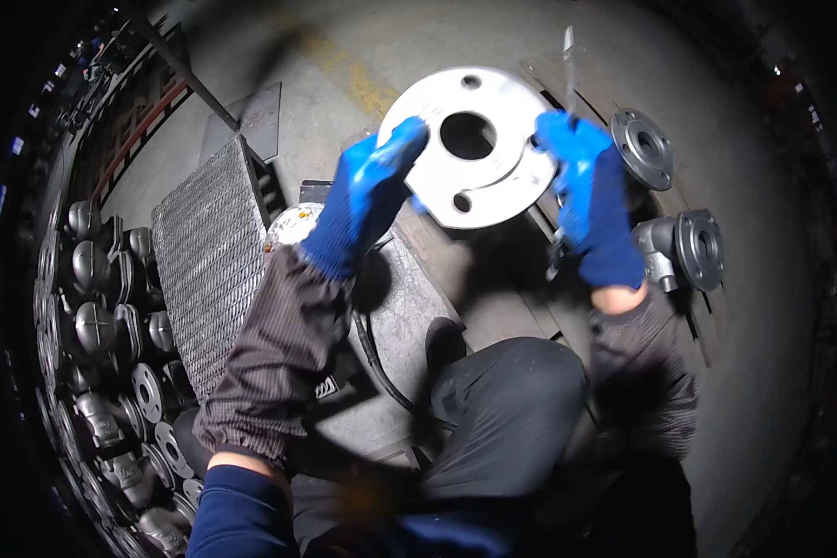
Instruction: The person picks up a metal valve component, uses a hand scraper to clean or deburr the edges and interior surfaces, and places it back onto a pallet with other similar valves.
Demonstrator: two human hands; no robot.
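A round silver metal flange (479, 181) with a large centre hole and bolt holes is held up in front of me. My left hand (367, 191), in a blue glove, grips its left rim. My right hand (586, 200), also in a blue glove, grips its right rim and also holds a thin metal tool whose tip sticks up above the fingers. A grey flanged valve body (684, 246) lies on the floor just right of my right hand.
A smaller dark flange (644, 147) lies beyond the valve body. A ribbed metal grate (209, 251) stands to the left, with a pile of grey valve castings (102, 344) beside it. A black cable (381, 367) runs over a metal plate near my knee (507, 400).
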